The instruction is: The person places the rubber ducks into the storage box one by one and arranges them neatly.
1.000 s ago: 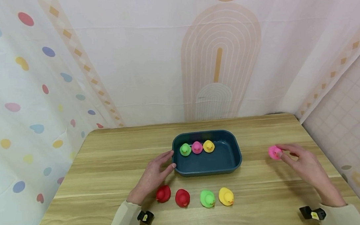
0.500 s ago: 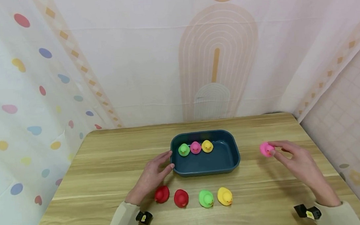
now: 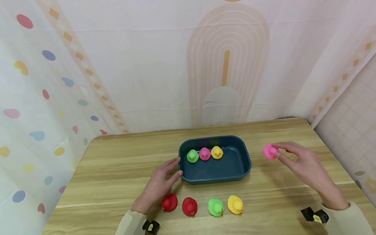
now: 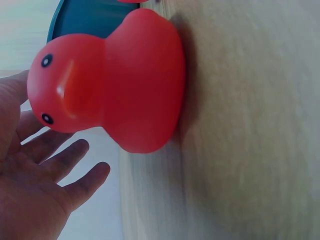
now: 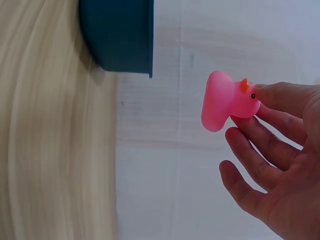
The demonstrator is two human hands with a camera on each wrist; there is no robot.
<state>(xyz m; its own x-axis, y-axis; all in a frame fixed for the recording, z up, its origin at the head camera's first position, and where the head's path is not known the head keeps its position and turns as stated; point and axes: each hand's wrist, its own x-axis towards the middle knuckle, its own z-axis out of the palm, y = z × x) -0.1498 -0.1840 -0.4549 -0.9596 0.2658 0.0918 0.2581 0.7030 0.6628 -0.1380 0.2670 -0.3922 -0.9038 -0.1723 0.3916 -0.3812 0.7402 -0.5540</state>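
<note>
My right hand (image 3: 304,165) pinches a pink rubber duck (image 3: 270,151) by its head, above the table and right of the dark teal bin (image 3: 215,181); the right wrist view shows this duck (image 5: 218,102) held clear of the surface. At the bin's left wall, my left hand (image 3: 159,179) rests its fingertips and thumb on the rim, fingers fairly straight. Inside the bin a green duck (image 3: 192,156), a pink duck (image 3: 204,154) and a yellow duck (image 3: 217,152) stand in a row along the back. In the left wrist view a red duck (image 4: 145,80) hides part of the left hand.
In front of the bin, several ducks sit on the wooden table (image 3: 121,161): a red duck (image 3: 170,202) near the left wrist, another red duck (image 3: 189,206), a green duck (image 3: 215,207) and a yellow duck (image 3: 235,204). A patterned curtain (image 3: 149,80) hangs behind the table.
My right hand has carried the pink duck leftward and slightly up in the head view, closer to the bin. The left hand has stayed at the bin's left rim.
</note>
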